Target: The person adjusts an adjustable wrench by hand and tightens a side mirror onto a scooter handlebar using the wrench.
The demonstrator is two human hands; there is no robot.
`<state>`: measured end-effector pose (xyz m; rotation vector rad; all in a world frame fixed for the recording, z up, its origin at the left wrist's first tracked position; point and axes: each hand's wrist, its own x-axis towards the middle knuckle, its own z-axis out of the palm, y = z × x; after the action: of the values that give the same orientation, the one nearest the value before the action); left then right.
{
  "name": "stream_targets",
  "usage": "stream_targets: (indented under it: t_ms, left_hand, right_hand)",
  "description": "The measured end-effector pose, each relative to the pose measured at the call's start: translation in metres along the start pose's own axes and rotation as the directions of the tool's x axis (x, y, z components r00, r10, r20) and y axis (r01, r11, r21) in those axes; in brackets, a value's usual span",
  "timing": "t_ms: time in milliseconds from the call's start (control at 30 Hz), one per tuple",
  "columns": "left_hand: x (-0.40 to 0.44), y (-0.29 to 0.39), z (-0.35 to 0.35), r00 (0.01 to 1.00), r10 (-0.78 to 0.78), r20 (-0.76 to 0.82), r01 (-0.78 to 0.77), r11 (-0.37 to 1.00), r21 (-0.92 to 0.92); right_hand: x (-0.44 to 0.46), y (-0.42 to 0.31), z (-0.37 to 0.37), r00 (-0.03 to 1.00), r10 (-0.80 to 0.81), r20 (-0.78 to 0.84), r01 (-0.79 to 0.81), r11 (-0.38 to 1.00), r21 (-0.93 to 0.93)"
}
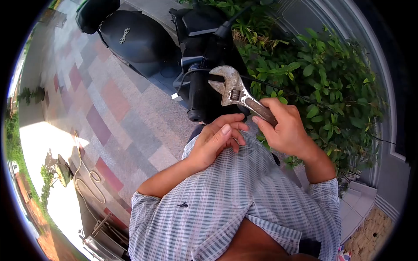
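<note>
My right hand (pixel 285 126) is closed round the handle of a worn adjustable wrench (pixel 233 89). The wrench's jaws point up and to the left, with a gap between them, over the black handlebar grip (pixel 198 93) of a scooter. Nothing is held in my left hand (pixel 220 137); its fingers are loosely curled and apart, just below the wrench and in front of my shirt. A small metal multi-hole wrench (pixel 124 35) lies on the scooter's black seat (pixel 137 41).
A leafy green bush (pixel 313 78) grows close on the right, before a grey wall (pixel 387 130). Coloured paving (pixel 135 117) spreads to the left, where a coiled hose (pixel 93 182) lies. A thin black cable (pixel 300 93) crosses the bush.
</note>
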<state>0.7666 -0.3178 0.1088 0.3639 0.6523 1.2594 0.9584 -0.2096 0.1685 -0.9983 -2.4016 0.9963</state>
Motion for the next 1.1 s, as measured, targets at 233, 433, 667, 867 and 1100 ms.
stream_targets:
  t_ms: [233,433,667,867,1100]
  left_hand:
    - [0.031,0.007,0.017,0.998,0.039,-0.043,-0.022,0.940,0.341]
    - [0.040,0.006,0.028,0.997,0.077,-0.007,-0.067,0.907,0.416]
    - [0.047,0.007,0.046,1.000,-0.028,0.011,0.017,0.824,0.566]
    - [0.031,0.094,0.076,0.984,0.072,0.160,-0.174,0.269,0.947]
    - [0.207,0.166,0.056,0.800,0.503,0.328,-0.249,-0.219,0.943]
  right_hand:
    - [-0.040,0.003,-0.001,0.997,0.074,0.016,-0.073,0.997,-0.033]
    - [-0.054,0.010,0.007,0.990,-0.047,-0.133,0.022,0.984,-0.178]
    - [-0.056,0.021,-0.004,0.989,0.140,0.039,-0.146,0.945,0.294]
    - [-0.026,0.029,-0.034,0.927,0.281,0.247,-0.373,0.655,0.657]
    - [0.052,0.059,-0.035,0.913,0.328,0.242,-0.404,0.801,0.441]
